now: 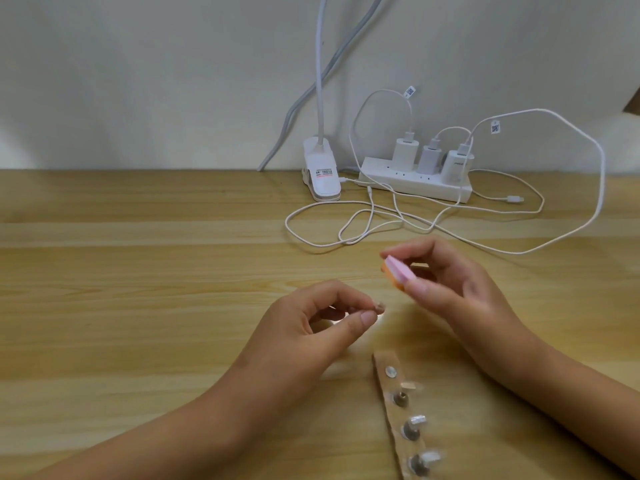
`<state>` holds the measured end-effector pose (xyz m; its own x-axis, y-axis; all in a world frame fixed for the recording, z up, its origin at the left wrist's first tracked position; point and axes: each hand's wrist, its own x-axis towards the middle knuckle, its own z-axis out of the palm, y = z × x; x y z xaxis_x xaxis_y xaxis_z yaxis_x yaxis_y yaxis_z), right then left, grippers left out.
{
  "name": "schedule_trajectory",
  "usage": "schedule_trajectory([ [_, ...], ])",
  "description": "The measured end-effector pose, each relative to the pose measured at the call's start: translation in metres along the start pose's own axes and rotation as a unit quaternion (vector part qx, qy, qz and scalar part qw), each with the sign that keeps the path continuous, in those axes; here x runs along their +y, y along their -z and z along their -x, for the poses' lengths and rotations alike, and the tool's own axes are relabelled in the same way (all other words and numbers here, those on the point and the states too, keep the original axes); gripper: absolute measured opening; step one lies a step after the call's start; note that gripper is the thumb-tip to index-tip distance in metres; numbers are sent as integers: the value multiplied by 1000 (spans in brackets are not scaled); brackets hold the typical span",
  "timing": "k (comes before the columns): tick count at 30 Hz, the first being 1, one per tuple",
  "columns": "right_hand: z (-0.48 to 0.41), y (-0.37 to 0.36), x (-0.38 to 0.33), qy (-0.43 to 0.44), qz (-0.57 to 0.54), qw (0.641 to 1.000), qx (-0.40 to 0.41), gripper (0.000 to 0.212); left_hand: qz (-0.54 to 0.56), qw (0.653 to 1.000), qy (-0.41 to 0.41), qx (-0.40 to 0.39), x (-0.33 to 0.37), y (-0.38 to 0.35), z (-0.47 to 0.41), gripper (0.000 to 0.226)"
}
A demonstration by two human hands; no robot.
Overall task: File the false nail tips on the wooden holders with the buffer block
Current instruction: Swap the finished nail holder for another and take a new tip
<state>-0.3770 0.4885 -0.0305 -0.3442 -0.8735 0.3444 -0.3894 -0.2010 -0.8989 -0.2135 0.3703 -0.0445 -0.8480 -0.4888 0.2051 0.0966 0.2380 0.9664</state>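
Pinching a small holder (137, 308) in curled fingers (346, 297), the left hand (311, 323) is hovering over the table (138, 271). The right hand (460, 282) is gripping the buffer (398, 273) nearby.

Head view, down over table (138, 271)

We see a plain pale wall (138, 64) behind a light wooden table (121, 254). At its back edge stands a white clip lamp (320, 171), neck rising out of view, beside a white power strip (415, 185) holding three chargers (405, 152), white cables (568, 233) looping forward.
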Motion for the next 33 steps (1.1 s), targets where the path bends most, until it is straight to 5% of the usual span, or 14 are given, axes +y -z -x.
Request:
schedule_trajectory([
  [3,3,-4,1,13,58,996,-64,28,3,1000,0,4,-1,0,0,5],
  [6,-1,-2,2,-40,27,999,-11,31,3,1000,8,8,0,0,1,6],
  [10,1,-6,-3,38,76,996,-21,26,7,1000,2,13,1,0,1,6],
  [13,-1,-3,0,-34,48,998,-3,32,12,1000,2,17,1,0,2,6],
  [17,4,-9,-6,49,75,995,-42,29,15,1000,-2,10,2,0,1,6],
  [21,0,-5,-2,-28,34,999,10,36,19,1000,7,16,1,0,2,6],
  [24,4,-8,-5,55,65,996,-24,29,5,1000,0,13,1,0,2,5],
  [28,-2,-3,0,-29,54,998,9,41,14,1000,6,15,-1,1,2,6],
  [33,5,-12,-4,86,85,992,-32,32,29,1000,-2,7,0,0,1,7],
])
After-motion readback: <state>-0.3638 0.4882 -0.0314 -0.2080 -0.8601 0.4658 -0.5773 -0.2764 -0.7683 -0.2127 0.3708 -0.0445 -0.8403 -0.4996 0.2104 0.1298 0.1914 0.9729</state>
